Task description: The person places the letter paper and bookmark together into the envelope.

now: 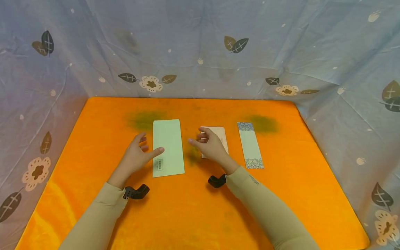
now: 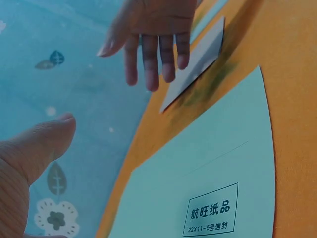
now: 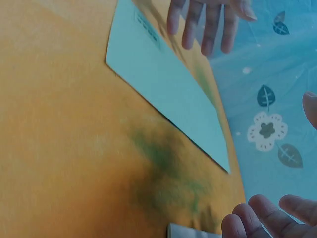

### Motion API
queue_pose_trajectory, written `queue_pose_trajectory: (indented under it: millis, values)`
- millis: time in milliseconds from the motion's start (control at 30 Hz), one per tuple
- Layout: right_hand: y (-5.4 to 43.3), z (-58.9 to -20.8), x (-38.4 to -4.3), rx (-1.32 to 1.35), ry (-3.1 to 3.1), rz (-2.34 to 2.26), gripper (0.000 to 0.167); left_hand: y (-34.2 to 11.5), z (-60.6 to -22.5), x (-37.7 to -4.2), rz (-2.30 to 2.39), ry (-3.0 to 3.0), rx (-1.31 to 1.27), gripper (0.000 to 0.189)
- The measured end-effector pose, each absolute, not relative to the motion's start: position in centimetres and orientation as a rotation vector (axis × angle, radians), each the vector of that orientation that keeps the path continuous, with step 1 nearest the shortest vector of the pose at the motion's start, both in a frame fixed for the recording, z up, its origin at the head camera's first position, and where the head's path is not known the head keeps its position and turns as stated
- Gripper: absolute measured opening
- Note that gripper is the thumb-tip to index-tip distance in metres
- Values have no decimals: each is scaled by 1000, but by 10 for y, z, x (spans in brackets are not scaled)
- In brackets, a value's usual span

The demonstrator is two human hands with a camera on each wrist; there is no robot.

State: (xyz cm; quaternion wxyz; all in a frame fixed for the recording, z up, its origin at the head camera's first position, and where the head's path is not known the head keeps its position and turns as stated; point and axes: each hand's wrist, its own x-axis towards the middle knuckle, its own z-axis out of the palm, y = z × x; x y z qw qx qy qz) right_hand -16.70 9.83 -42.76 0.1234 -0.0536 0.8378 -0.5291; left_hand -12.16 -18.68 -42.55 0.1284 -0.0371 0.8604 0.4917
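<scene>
A pale green envelope [image 1: 167, 139] lies flat on the orange cloth, its printed box near the lower left corner. Just over its left edge hovers my left hand [image 1: 135, 154], fingers loosely bent and holding nothing; the thumb overlaps the envelope in the head view. My right hand [image 1: 212, 144] is above a small pale pink piece of paper [image 1: 221, 133] and partly hides it. Its fingers are relaxed, with nothing between them. In the left wrist view, the envelope [image 2: 218, 148] fills the lower right, and the paper [image 2: 198, 69] lies beyond it.
To the right lies a long pale strip [image 1: 251, 146] with blue-grey patterned ends. The orange cloth [image 1: 193, 215] has dark greenish patches. A blue-grey curtain [image 1: 193, 41] with leaves and flowers stands around the back and sides. Each wrist carries a black camera mount [image 1: 137, 192].
</scene>
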Motion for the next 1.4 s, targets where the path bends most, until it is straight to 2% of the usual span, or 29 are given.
queue_pose_trajectory:
  millis: [600,1000,1400]
  values:
    - [81,-444,-171,-156,2369,-1503,93,-186,-429,-121,1459,2445,-102,117]
    - [68,-449,-172,-109,2270,-1518,64,-186,-432,-123,1485,2382,-169,99]
    - [61,-452,-174,-35,2256,-1522,44,-185,-435,-125,1498,2361,-184,89]
